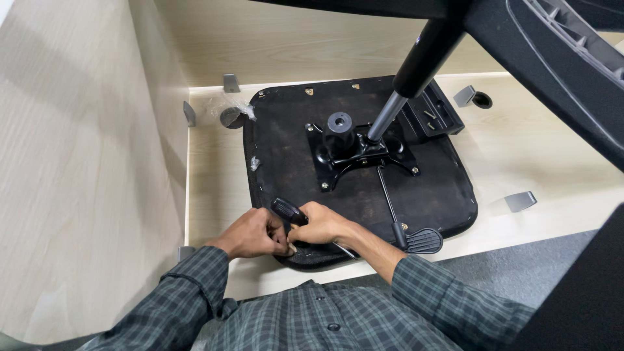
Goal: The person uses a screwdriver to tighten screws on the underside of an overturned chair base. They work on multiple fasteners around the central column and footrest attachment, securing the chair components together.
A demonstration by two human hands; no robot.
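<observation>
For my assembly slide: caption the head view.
Both hands, left hand and right hand, grip a black-handled screwdriver at the near edge of an upturned chair seat.

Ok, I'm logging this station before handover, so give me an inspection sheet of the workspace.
Surface: pale wood desk, side panel at left.
Job's things: black seat base underside up, metal mechanism plate with lever; screwdriver.
Clutter: plastic wrap, grey brackets.
Grips: left hand at the seat edge; right hand shut on screwdriver.
Cables: nothing seen.
Surroundings: chair leg base overhead, grey floor.
</observation>
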